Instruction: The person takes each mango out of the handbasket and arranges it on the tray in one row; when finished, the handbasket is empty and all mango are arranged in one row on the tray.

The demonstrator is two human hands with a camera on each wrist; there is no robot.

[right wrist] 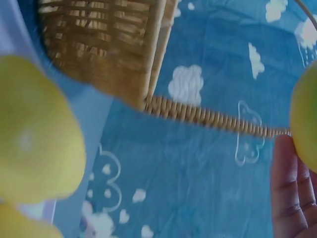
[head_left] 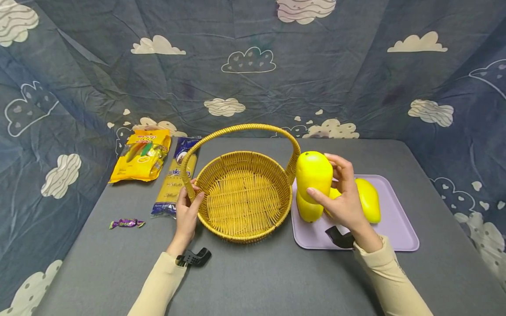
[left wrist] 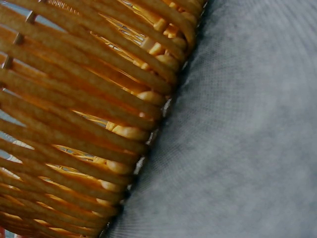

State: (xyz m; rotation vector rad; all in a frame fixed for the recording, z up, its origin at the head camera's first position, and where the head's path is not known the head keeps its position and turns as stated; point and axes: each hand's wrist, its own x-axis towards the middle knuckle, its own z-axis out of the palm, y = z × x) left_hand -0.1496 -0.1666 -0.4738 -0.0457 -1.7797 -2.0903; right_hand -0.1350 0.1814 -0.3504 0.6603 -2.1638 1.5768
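A yellow mango [head_left: 314,173] is held upright in my right hand [head_left: 349,204], thumb in front and fingers behind, above the left part of a lilac tray [head_left: 401,232]. On the tray lie a mango [head_left: 310,211] under the held one, another mango [head_left: 368,199] at the right, and a third, mostly hidden behind my hand. My left hand [head_left: 187,215] grips the wicker basket [head_left: 245,199] at its left rim, by the handle's foot. Bare weave shows on the basket's floor. In the left wrist view the basket's side [left wrist: 84,109] fills the left half.
Left of the basket lies a pasta packet [head_left: 174,180], partly behind the handle. Farther left are a yellow candy bag [head_left: 140,156] and a purple-wrapped candy [head_left: 127,223]. The tall basket handle [head_left: 245,127] arches over the basket. A cloud-print cloth [head_left: 253,87] hangs behind the table.
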